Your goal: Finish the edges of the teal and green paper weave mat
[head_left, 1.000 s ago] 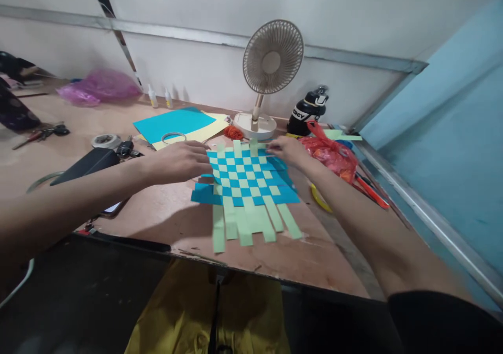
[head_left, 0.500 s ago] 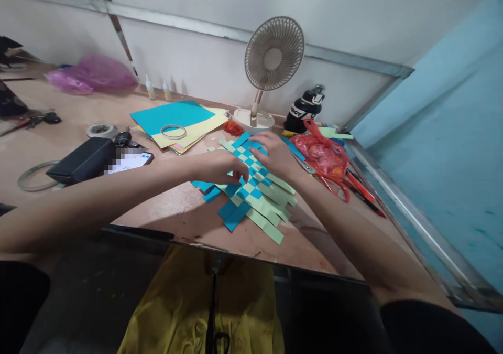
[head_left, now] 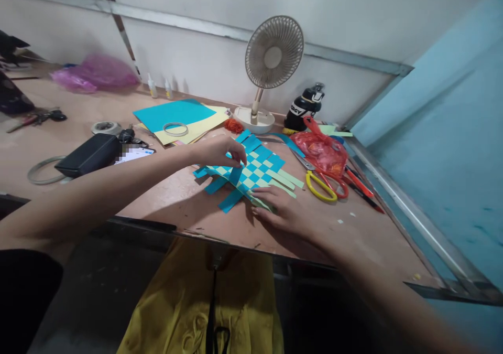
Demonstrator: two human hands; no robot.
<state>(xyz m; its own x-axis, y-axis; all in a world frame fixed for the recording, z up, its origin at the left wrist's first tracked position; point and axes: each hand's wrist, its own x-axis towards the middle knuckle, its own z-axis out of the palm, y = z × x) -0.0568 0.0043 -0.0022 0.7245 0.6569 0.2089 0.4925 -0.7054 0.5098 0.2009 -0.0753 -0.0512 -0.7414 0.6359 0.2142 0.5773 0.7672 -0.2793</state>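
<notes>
A woven paper mat (head_left: 254, 168) of blue and pale green strips lies on the table in a checker pattern, with loose strip ends sticking out around it. My left hand (head_left: 223, 151) is over its left part, fingertips pinched on a blue paper strip (head_left: 235, 174) that is raised from the weave. At the mat's lower right edge rests my right hand (head_left: 285, 208), with fingers stretched and thumb apart. A pale green strip (head_left: 261, 202) shows between that thumb and the fingers, curled up at the edge.
Scissors with yellow and red handles (head_left: 321, 187) lie right of the mat, beside a red plastic bag (head_left: 320, 152). Behind stand a small fan (head_left: 274, 55) and a black bottle (head_left: 304, 108). Blue and yellow paper sheets (head_left: 175, 117) and a black case (head_left: 88, 154) lie to the left.
My right hand has moved from the mat's far side to its near right edge, uncovering the scissors. My left hand has shifted slightly up, and a blue strip now stands raised under it.
</notes>
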